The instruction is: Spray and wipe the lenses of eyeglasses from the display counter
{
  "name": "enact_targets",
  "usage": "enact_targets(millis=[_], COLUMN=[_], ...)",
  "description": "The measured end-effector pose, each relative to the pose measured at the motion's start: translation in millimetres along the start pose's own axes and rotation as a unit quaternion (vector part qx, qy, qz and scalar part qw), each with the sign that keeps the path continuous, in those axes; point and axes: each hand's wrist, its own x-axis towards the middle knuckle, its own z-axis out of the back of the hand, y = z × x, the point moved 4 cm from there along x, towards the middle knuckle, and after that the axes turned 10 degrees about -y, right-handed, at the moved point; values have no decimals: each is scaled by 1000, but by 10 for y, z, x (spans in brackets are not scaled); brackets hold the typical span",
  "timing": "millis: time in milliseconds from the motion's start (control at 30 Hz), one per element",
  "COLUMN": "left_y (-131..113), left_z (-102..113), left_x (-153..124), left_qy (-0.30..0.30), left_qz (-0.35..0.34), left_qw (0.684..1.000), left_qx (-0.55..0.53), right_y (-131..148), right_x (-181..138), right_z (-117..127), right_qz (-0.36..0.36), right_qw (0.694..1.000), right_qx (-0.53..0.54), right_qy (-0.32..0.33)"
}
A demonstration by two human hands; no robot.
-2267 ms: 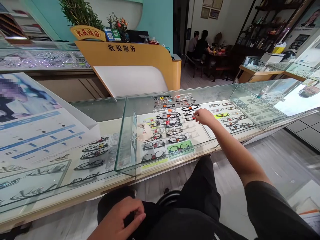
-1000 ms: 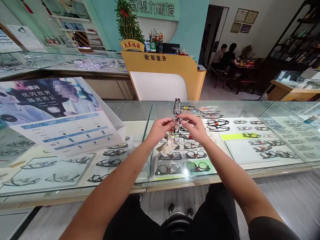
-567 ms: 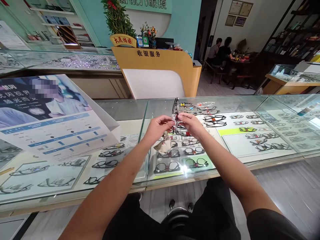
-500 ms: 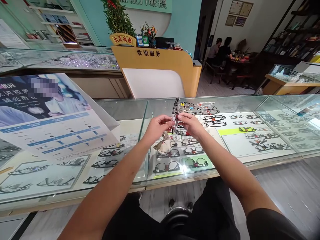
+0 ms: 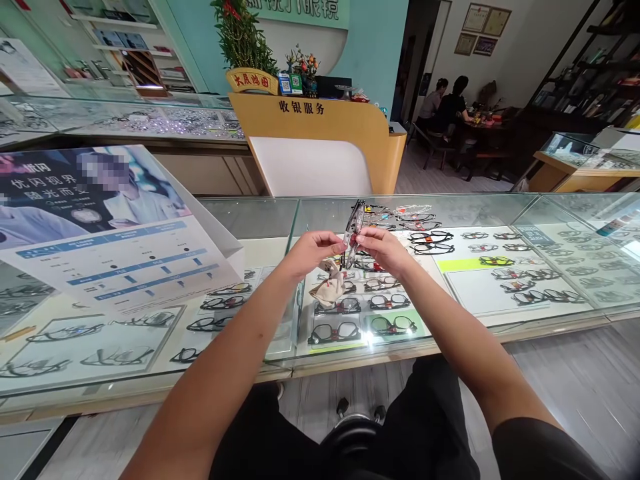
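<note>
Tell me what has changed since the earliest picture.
The left hand has risen from low down to above the counter, and the right hand has moved left to meet it. Both now hold a pair of glasses on end between them. The cloth and the sign stay on the counter.

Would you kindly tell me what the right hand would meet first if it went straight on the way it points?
The right hand would first meet the dark-rimmed eyeglasses it holds; beyond them, probably the left hand, though depth is unclear.
</note>
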Motion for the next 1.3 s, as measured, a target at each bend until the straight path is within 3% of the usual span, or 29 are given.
enact_targets(millis=[167,333,500,600,767,900,1100,1300], left_y=[11,-51,-76,-35,68,85,96,122], left_z=[119,326,429,322,-73,-260,-259,-157], left_x=[31,62,71,65,-55,-152,-140,-75], left_qy=[22,37,20,14,70,59,21,-56], left_qz=[32,64,96,103,74,23,36,75], left_qw=[999,978,948,943,983,995,994,978], left_qx=[-28,-194,-304,-315,-152,-81,-97,-188], right_y=[71,184,186,193,171,132,135,208], right_x=[32,33,-6,-17,-14,-43,-97,-68], right_z=[67,155,94,57,61,4,-75,45], right_qz=[-2,-8,-17,-8,9,15,34,72], right_qw=[1000,1000,998,998,999,998,998,992], right_qx=[8,-8,4,46,52,56,44,68], right_qy=[-9,28,57,34,-5,23,14,-72])
